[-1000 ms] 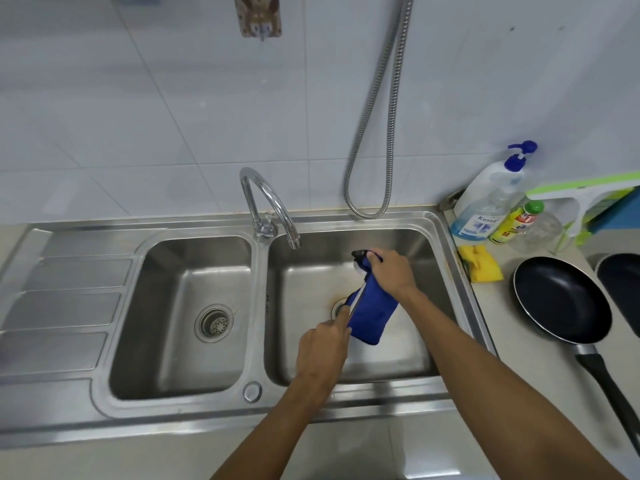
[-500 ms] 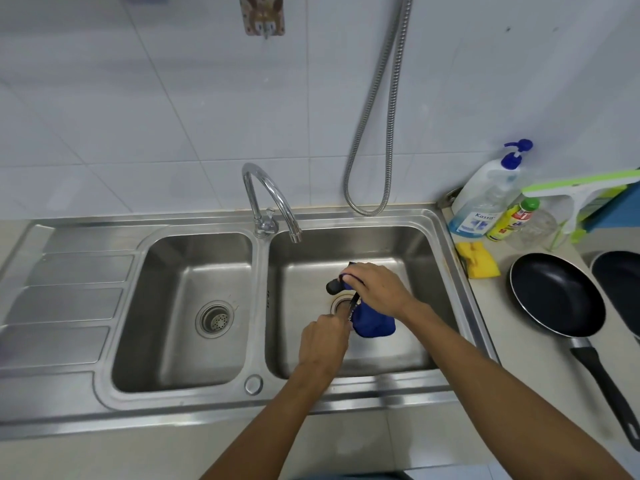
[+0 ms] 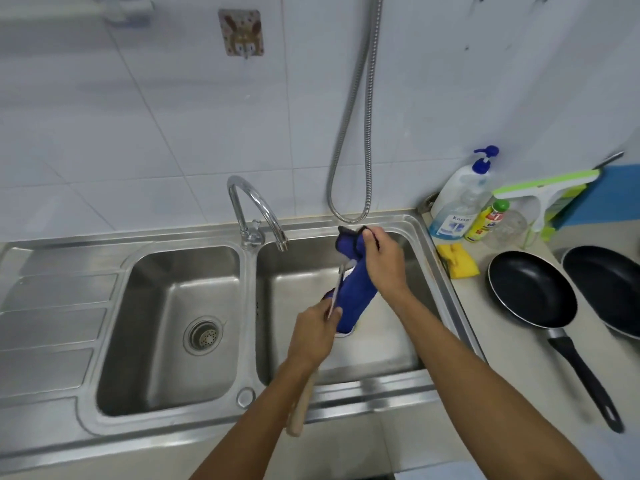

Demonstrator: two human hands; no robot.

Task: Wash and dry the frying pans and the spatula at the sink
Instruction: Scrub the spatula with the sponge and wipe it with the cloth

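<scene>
Blue cloth (image 3: 353,292) wraps the metal spatula with wooden handle (image 3: 300,407), my right hand (image 3: 382,263) clamping it up top. Left hand (image 3: 315,332) grips the shaft, so its long axis runs up-and-away from that grip, guessing I'm drying.

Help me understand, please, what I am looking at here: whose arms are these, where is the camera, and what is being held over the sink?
There is no machine here. The picture comes from one wide-angle camera worn on a person's head, looking forward and down, so the two bare arms reaching in from the bottom are the wearer's own.

The left hand grips a spatula by its handle, whose wooden end pokes out below the wrist. The right hand holds a blue cloth wrapped around the spatula's other end, over the right basin of a steel double sink. That looks like drying. No water is visibly running from the tap.

On the counter to the right lie two black frying pans, a yellow sponge, a pump bottle, a small yellow bottle and a green and white squeegee.
</scene>
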